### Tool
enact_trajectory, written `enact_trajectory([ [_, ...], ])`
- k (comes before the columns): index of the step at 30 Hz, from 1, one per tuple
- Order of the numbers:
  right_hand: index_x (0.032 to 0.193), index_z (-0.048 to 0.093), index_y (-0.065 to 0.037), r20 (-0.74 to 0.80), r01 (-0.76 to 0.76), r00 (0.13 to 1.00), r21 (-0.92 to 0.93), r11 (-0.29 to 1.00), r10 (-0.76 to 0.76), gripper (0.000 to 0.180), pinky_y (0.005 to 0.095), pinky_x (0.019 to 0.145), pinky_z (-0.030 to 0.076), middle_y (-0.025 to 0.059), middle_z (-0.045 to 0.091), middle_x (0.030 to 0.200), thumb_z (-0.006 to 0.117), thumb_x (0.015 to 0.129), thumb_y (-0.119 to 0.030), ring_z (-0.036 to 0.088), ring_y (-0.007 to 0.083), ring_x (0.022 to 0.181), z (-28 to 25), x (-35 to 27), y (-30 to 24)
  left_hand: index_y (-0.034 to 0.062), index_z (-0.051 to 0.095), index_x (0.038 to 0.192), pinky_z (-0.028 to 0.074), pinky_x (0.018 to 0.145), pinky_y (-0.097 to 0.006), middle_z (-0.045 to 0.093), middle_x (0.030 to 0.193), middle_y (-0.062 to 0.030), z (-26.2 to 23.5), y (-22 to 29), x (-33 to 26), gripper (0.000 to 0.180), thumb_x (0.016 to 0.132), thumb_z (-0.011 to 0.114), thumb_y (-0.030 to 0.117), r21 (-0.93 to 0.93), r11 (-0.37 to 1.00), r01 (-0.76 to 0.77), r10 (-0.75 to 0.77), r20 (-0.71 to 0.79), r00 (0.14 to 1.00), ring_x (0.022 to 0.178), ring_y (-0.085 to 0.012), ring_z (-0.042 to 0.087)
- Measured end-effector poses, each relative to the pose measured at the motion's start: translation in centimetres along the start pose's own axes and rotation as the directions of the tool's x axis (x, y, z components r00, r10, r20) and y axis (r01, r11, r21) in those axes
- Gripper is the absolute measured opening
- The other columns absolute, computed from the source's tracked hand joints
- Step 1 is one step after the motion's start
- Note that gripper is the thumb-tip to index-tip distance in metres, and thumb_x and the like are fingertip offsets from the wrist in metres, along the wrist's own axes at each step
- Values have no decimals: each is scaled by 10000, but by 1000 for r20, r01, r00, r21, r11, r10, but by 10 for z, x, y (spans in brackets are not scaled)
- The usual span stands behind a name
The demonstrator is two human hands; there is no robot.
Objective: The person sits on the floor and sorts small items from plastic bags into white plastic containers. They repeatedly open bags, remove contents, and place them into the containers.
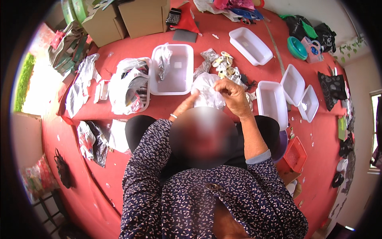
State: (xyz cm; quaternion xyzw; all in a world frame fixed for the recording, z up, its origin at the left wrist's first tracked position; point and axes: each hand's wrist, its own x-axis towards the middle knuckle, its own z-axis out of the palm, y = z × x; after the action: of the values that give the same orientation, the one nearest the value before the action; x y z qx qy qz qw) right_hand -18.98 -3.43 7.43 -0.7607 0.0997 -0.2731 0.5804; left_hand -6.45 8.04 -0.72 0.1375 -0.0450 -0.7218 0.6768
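Observation:
A crumpled translucent white plastic bag (207,92) is between my two hands, its lower part covered by a blurred patch. My right hand (234,97) is closed, thumb and forefinger pinching the bag's upper right edge. At the bag's left side, my left hand (184,106) has its fingers against the plastic and appears to grip it; the blur hides some of that hand. What the bag contains cannot be made out. Just beyond it lies a pile of cream and white rolled bands (226,65), with a clear plastic wrapper (207,57) beside them.
Left of my hands stand a white tub (187,85) with a clear bag in it and another filled with bagged striped items (133,85). White tubs (272,105) stand to the right, near a red basket (295,155). Cardboard boxes (143,20) are at the back.

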Motion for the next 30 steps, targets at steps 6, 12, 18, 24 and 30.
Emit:
enact_trajectory([
  [6, 1056, 499, -1, -224, -116, 948, 416, 902, 225, 294, 243, 856, 362, 60, 518, 1073, 540, 768, -46, 477, 139, 1001, -9, -5, 4, 21, 362, 1191, 433, 863, -386, 512, 1107, -114, 13, 7, -2, 530, 743, 619, 140, 135, 978, -156, 151, 51, 987, 995, -232, 529],
  [12, 1214, 370, -3, -76, -317, 917, 460, 830, 392, 513, 305, 905, 338, 74, 460, 1156, 489, 841, -335, 421, 168, 1083, 39, -19, 22, 37, 392, 1158, 455, 781, -371, 527, 1020, -91, 12, -7, 11, 529, 675, 611, 42, 278, 903, -327, 349, -32, 937, 904, -210, 536],
  [18, 1188, 381, -8, -70, -392, 894, 355, 849, 442, 454, 310, 863, 385, 97, 483, 1093, 519, 834, -257, 478, 181, 1004, 67, -21, 22, 81, 377, 1193, 463, 771, -360, 514, 1065, -81, 5, -14, -3, 560, 683, 606, 39, 312, 852, -421, 465, -80, 881, 947, -192, 521],
  [24, 1305, 208, -18, 43, -345, 935, 340, 875, 352, 707, 366, 932, 313, 163, 326, 1264, 544, 795, -373, 383, 272, 1115, 68, 0, 3, 39, 515, 1037, 439, 790, -340, 563, 959, -85, 6, 9, -8, 444, 604, 612, 24, 428, 783, -451, 563, -180, 806, 871, -200, 535],
  [30, 1322, 174, -59, 118, -431, 900, 397, 810, 421, 722, 376, 986, 225, 167, 241, 1332, 438, 815, -500, 297, 258, 1195, 41, 15, 12, 6, 519, 1011, 441, 761, -317, 579, 930, -98, 50, 77, -95, 395, 627, 614, 21, 497, 443, -746, 863, -12, 505, 830, -189, 555],
])
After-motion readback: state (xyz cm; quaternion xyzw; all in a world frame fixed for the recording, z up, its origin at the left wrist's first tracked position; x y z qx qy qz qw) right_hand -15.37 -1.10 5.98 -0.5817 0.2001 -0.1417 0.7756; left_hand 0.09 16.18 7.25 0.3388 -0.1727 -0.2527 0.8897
